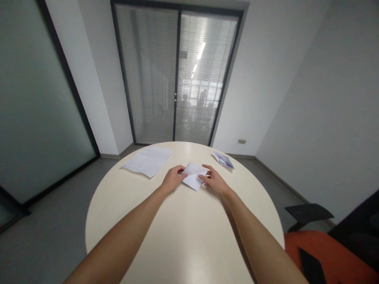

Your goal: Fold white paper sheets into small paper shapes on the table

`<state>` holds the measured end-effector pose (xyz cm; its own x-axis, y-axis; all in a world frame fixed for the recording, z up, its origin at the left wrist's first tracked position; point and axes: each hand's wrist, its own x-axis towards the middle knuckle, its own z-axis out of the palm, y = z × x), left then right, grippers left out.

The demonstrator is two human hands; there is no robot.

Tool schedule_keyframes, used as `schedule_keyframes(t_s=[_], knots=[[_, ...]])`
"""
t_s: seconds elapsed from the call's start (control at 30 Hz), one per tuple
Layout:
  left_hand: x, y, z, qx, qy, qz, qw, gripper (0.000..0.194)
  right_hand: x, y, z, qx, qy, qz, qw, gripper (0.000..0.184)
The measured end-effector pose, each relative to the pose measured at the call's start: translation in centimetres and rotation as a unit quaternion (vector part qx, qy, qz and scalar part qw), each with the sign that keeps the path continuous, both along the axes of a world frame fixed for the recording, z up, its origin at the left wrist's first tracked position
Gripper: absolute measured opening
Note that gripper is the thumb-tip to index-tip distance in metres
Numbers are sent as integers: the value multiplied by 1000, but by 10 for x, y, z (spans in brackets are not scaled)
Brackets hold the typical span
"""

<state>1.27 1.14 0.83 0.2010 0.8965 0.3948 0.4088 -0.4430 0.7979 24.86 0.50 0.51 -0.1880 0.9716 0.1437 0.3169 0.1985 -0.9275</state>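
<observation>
A small folded sheet of white paper (194, 173) is held between my two hands over the far half of the round table. My left hand (173, 179) grips its left corner, thumb on top and fingers curled beneath. At the right side, my right hand (215, 179) pinches the paper's edge, its thumb on the upper face and its index finger stretched along the far side. Crease lines run across the paper. The fingers under it are partly hidden.
White sheets of paper (148, 161) lie flat at the table's far left. A folded paper piece (224, 160) with a dark bluish face rests near the far right edge. The pale round table (177, 236) has an orange chair (319, 252) with black armrests at its right. Glass doors (177, 79) stand beyond.
</observation>
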Motion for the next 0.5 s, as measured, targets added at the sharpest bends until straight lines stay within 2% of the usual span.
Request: schedule_keyframes(t_s=[0.1, 0.17, 0.33, 0.5], knots=[[2, 2, 0, -11, -63, -2, 998, 14, -7, -1, -1, -21, 79, 24, 996, 94], [3, 3, -1, -17, -99, -5, 995, 14, -12, -1, -1, -22, 104, 37, 994, 94], [6, 6, -6, -39, -141, -6, 989, 15, -15, 1, 0, 16, 91, 61, 994, 62], [7, 8, -5, 1, -144, 1, 990, 16, -8, 5, -2, 124, 0, 9, 992, 38]])
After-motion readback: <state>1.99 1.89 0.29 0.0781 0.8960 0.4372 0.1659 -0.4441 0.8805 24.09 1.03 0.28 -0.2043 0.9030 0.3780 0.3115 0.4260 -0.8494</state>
